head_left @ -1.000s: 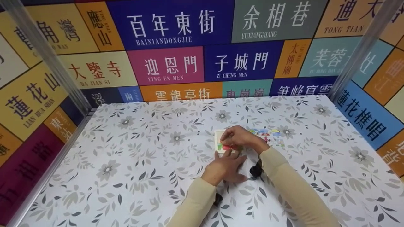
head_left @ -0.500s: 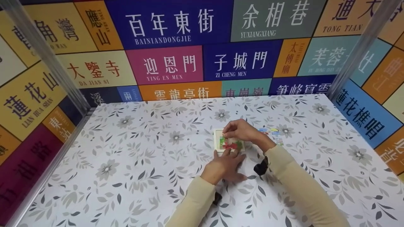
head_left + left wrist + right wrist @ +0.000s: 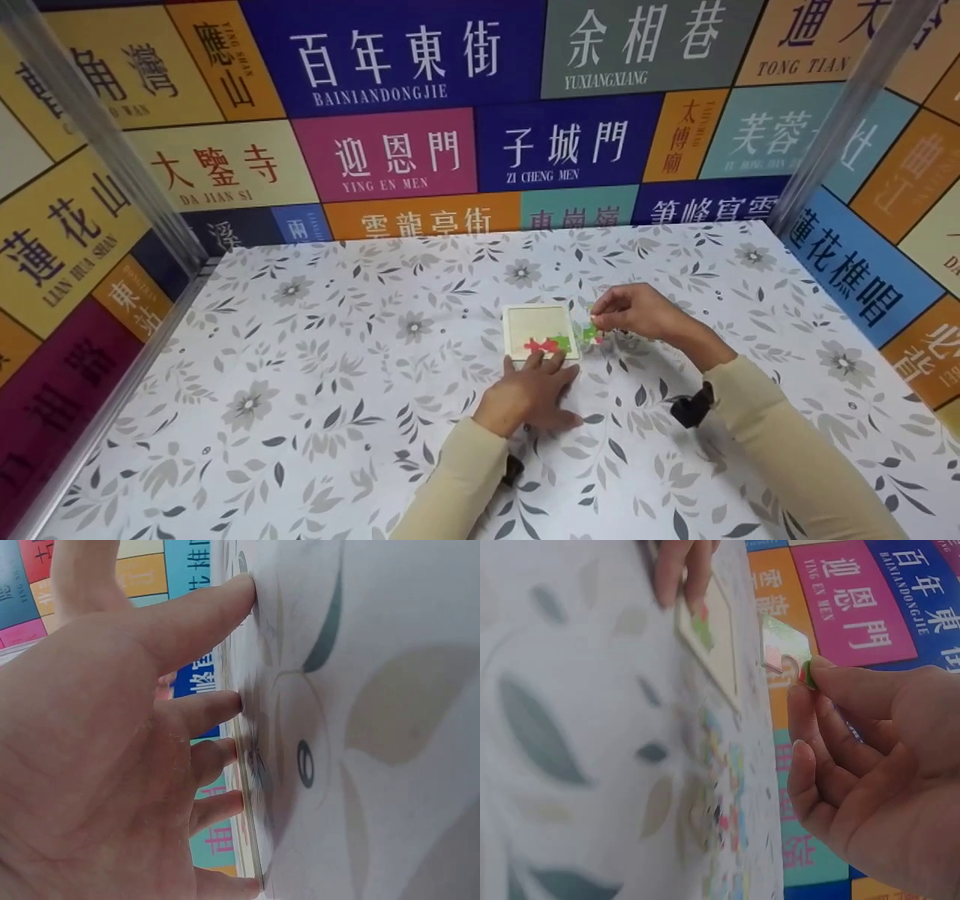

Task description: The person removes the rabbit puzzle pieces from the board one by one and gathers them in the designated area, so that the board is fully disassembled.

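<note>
A small pale puzzle tray [image 3: 534, 321] lies on the table with a red puzzle piece [image 3: 535, 346] and a green piece [image 3: 562, 344] along its near side. My left hand [image 3: 527, 394] rests with spread fingers at the tray's near edge; in the left wrist view its fingertips [image 3: 234, 804] press down there. Just right of the tray, my right hand [image 3: 639, 312] pinches a green puzzle piece [image 3: 589, 333] between thumb and fingers. The right wrist view shows that piece [image 3: 780, 641] held up off the table, light green with a pink patch and a rounded notch.
Several loose colourful puzzle pieces [image 3: 731, 817] lie on the table beside the tray, mostly hidden behind the right hand in the head view. A white cloth with grey leaves [image 3: 337, 450] covers the table. Behind it stands a wall of coloured sign panels [image 3: 405, 154].
My right hand has moved from over the tray to its right side, carrying a green piece. The green piece at the tray's left is gone from there. The left hand stays put.
</note>
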Demonstrator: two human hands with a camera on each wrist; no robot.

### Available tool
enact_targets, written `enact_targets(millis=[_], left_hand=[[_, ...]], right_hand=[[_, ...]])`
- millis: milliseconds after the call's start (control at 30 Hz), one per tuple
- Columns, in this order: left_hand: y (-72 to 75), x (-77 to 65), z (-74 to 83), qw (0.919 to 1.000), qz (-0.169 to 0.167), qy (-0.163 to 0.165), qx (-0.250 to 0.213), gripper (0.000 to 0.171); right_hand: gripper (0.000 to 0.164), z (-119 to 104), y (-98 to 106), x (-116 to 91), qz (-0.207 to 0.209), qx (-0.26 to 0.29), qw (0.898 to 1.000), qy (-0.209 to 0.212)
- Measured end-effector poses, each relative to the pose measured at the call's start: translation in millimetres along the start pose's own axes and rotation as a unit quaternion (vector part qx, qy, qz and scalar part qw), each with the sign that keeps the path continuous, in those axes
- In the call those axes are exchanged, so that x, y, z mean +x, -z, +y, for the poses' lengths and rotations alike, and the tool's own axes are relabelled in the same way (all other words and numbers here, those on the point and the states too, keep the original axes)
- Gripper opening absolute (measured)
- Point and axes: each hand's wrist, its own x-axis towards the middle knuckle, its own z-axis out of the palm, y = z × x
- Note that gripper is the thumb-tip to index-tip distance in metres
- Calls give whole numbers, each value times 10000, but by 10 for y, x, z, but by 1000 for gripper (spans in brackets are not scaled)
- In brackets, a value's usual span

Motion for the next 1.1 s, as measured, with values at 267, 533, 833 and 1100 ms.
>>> enact_targets(millis=[267, 533, 833, 1100], left_hand=[[-2, -4, -15, 10000, -84, 16, -44, 76], [-11, 6, -26, 9998, -104, 20, -138, 77], [-13, 18, -19, 9997, -152, 34, -191, 76], [-10, 10, -6, 10000, -85, -27, -44, 76]], right_hand=[[22, 197, 26, -160, -328, -14, 9995, 13], [16, 261, -55, -170, -356, -230, 9990, 153], [13, 284, -120, -172, -99, -443, 9986, 264], [11, 252, -139, -212, -96, -891, 9959, 119]])
